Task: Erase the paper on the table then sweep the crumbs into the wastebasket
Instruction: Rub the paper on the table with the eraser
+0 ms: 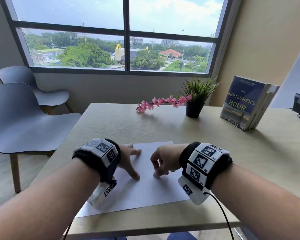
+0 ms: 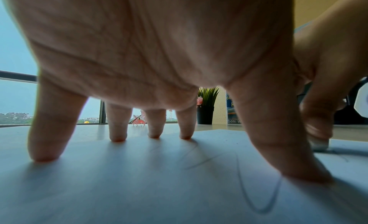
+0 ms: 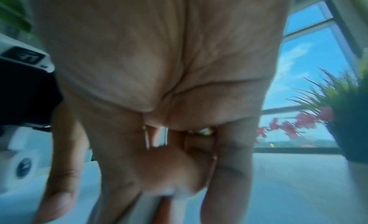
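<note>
While its fingers spread straight, left hand [image 1: 128,160] pins the paper [image 1: 145,193] at the table's [image 1: 163,129] near edge so it won't slide | right hand [image 1: 163,160] pinches white eraser [image 2: 318,144] down onto pencil lines [image 2: 259,188] | wastebasket unseen

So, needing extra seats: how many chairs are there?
2, both left of the table: a near chair beside its edge, a far chair under the window. Others may be out of view.

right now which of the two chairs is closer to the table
The front grey chair, its seat edge reaching the table corner; the other chair sits behind it near the window.
</note>
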A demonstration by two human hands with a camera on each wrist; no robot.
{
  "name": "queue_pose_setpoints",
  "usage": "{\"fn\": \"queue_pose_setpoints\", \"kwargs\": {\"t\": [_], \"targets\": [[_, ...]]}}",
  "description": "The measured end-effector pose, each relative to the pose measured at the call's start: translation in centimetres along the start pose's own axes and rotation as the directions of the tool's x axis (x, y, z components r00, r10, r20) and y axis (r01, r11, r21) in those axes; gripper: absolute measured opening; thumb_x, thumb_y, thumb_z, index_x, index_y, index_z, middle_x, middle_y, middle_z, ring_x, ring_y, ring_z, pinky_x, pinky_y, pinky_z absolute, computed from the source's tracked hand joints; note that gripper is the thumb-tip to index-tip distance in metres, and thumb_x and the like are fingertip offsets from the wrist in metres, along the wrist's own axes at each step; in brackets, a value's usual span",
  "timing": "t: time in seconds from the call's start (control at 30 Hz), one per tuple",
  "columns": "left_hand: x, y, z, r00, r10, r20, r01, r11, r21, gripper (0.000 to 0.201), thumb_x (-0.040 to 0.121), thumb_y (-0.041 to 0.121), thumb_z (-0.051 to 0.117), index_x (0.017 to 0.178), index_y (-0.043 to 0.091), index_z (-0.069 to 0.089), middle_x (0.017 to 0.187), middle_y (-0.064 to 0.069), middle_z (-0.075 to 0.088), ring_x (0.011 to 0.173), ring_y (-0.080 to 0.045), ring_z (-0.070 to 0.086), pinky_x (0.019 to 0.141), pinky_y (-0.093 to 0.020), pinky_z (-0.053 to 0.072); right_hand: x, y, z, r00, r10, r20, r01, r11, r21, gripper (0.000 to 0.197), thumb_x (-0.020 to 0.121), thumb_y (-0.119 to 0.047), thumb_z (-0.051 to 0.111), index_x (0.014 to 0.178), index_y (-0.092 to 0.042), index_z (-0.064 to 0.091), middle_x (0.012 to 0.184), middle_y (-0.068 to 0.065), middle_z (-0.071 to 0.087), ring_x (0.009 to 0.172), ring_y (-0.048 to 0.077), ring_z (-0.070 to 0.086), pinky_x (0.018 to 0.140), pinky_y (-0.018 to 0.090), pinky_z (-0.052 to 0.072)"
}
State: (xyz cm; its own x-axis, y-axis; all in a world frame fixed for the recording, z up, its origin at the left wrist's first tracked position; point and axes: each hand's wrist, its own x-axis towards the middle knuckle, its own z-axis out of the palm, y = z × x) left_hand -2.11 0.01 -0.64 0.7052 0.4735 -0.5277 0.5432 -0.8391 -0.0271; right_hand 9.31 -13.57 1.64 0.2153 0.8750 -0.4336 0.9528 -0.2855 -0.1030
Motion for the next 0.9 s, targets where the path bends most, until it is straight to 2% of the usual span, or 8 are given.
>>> {"fn": "queue_pose_setpoints", "kwargs": {"t": [0.23, 0.33, 0.4, 0.5, 0.63, 0.73, 0.83, 0.9], "targets": [[0.1, -0.1, 0.1, 1.000, 0.004, -0.010, -0.004, 1.000, -0.010, 0.111, 0.062, 0.072, 0.068, 0.148, 0.045, 0.003, 0.160, 0.010, -0.007, 0.148, -0.018, 0.007, 0.120, -0.043, 0.014, 0.0, 0.5, -0.1, 0.996, 0.080, -0.045, -0.081, 0.997, -0.014, 0.014, 0.089, -0.029, 0.065, 0.089, -0.017, 0.058, 0.069, -0.003, 0.061, 0.057, 0.013, 0.053, 0.048, 0.018, 0.035], [0.2, -0.2, 0.1, 1.000, 0.002, -0.007, -0.002, 1.000, -0.021, 0.113, 0.060, 0.072, 0.069, 0.148, 0.046, 0.003, 0.160, 0.010, -0.007, 0.148, -0.018, 0.007, 0.119, -0.044, 0.015, -0.4, -0.2, 0.4, 0.998, 0.036, -0.043, -0.039, 0.997, -0.068, 0.012, 0.090, -0.028, 0.064, 0.087, -0.018, 0.057, 0.078, -0.002, 0.065, 0.071, 0.016, 0.056, 0.053, 0.020, 0.038], [0.2, -0.1, 0.1, 1.000, 0.000, -0.004, -0.001, 1.000, -0.019, 0.113, 0.060, 0.072, 0.069, 0.148, 0.046, 0.003, 0.160, 0.010, -0.007, 0.148, -0.018, 0.007, 0.119, -0.044, 0.016, -0.6, 0.0, 0.3, 0.999, 0.044, 0.002, -0.044, 0.999, -0.018, 0.015, 0.089, -0.033, 0.065, 0.088, -0.019, 0.060, 0.081, -0.002, 0.068, 0.069, 0.016, 0.057, 0.058, 0.023, 0.042], [0.1, 0.0, 0.0, 1.000, 0.004, -0.009, -0.004, 1.000, -0.015, 0.111, 0.062, 0.071, 0.069, 0.148, 0.045, 0.004, 0.160, 0.010, -0.007, 0.148, -0.018, 0.008, 0.119, -0.044, 0.015, -0.8, 0.6, -0.1, 0.995, 0.103, 0.000, -0.103, 0.995, 0.007, 0.017, 0.090, -0.034, 0.064, 0.092, -0.018, 0.059, 0.088, 0.002, 0.071, 0.066, 0.015, 0.055, 0.053, 0.020, 0.038], [0.1, -0.1, 0.1, 1.000, 0.005, -0.010, -0.005, 1.000, -0.018, 0.111, 0.062, 0.071, 0.069, 0.148, 0.045, 0.003, 0.160, 0.010, -0.006, 0.148, -0.018, 0.008, 0.119, -0.044, 0.016, -1.1, -0.7, 0.4, 0.995, 0.055, -0.084, -0.067, 0.986, -0.150, 0.015, 0.095, -0.024, 0.056, 0.105, -0.013, 0.059, 0.104, 0.006, 0.061, 0.084, 0.019, 0.048, 0.050, 0.024, 0.031], [0.3, -0.2, 0.2, 1.000, 0.001, -0.004, -0.001, 1.000, -0.030, 0.113, 0.060, 0.072, 0.070, 0.148, 0.046, 0.003, 0.160, 0.010, -0.007, 0.148, -0.019, 0.007, 0.119, -0.044, 0.017, -1.2, -1.6, 0.9, 0.999, -0.005, -0.044, 0.001, 0.996, -0.090, 0.012, 0.094, -0.026, 0.058, 0.098, -0.015, 0.058, 0.092, 0.002, 0.061, 0.078, 0.019, 0.054, 0.051, 0.022, 0.033], [0.3, -0.2, 0.1, 1.000, 0.000, -0.003, 0.000, 0.999, -0.035, 0.114, 0.059, 0.072, 0.070, 0.148, 0.046, 0.003, 0.160, 0.010, -0.007, 0.148, -0.018, 0.007, 0.119, -0.044, 0.018, -1.0, -0.8, 0.5, 0.999, 0.045, -0.004, -0.045, 0.999, 0.006, 0.015, 0.091, -0.032, 0.062, 0.091, -0.019, 0.057, 0.077, -0.005, 0.065, 0.072, 0.013, 0.057, 0.057, 0.022, 0.040], [0.1, -0.1, 0.0, 1.000, -0.001, -0.005, 0.000, 1.000, -0.031, 0.113, 0.060, 0.072, 0.070, 0.148, 0.046, 0.003, 0.160, 0.011, -0.007, 0.148, -0.018, 0.007, 0.119, -0.044, 0.017, -1.0, -0.5, 0.1, 0.996, 0.084, -0.027, -0.084, 0.996, -0.005, 0.014, 0.092, -0.031, 0.061, 0.092, -0.018, 0.057, 0.073, -0.006, 0.064, 0.069, 0.012, 0.055, 0.052, 0.021, 0.036]]}}
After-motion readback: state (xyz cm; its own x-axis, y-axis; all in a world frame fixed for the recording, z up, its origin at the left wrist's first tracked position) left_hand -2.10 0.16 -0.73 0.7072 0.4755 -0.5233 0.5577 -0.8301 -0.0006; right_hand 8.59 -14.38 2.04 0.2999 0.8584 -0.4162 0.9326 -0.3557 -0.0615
